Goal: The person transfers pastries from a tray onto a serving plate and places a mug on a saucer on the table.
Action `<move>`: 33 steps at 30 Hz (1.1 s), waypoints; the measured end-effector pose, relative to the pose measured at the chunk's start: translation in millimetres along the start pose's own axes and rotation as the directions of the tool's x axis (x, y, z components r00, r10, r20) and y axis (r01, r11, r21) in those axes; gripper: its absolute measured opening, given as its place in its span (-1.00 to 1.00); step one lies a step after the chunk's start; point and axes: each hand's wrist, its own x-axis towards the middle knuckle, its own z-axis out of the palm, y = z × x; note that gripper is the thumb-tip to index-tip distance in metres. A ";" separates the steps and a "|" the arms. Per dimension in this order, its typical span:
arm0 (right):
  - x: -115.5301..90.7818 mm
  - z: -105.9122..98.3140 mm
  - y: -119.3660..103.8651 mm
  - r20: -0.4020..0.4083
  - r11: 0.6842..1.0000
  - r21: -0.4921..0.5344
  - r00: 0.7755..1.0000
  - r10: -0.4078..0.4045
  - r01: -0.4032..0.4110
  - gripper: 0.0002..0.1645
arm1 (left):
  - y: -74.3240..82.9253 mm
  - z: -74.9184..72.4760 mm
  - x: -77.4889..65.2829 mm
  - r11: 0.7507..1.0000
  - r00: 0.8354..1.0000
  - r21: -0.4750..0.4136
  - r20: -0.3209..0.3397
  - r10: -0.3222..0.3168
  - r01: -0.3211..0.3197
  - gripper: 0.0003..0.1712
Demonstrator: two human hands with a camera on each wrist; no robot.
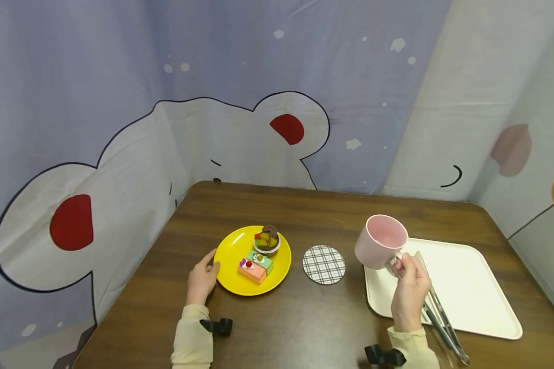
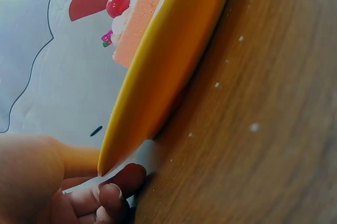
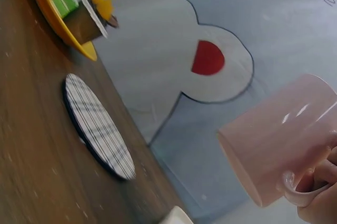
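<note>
Your right hand (image 1: pixel 410 292) grips the pink mug (image 1: pixel 380 248) by its handle, fingers curled round it. Mug is lifted and tilted, over the far-left corner of the white tray (image 1: pixel 477 287). Metal tongs (image 1: pixel 438 310) lie on the tray, just beside that hand. Plaid coaster (image 1: pixel 323 264) sits on the table (image 1: pixel 304 328), left of the mug, between tray and yellow plate (image 1: pixel 233 251). Your left hand (image 1: pixel 203 279) holds the plate's left rim, thumb on the edge, fingers tucked under. Plate carries small cakes (image 1: pixel 258 264) and stays flat on the table.
</note>
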 end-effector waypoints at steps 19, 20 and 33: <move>-13.2 44.0 26.3 0.149 0.993 -0.089 0.985 0.083 -0.071 -0.51 | 1.5 -0.8 -1.2 1.000 1.000 -0.028 -0.005 0.003 -0.003 -0.42; -13.1 45.1 27.8 0.150 0.993 -0.086 0.984 0.094 -0.082 -0.50 | 1.7 -0.6 -0.9 1.000 1.000 -0.029 -0.006 0.003 -0.003 -0.42; -9.3 46.0 62.9 0.123 0.968 -0.159 0.969 0.213 -0.193 -0.47 | 2.2 -0.8 -3.3 1.000 1.000 -0.027 -0.013 0.011 -0.011 -0.42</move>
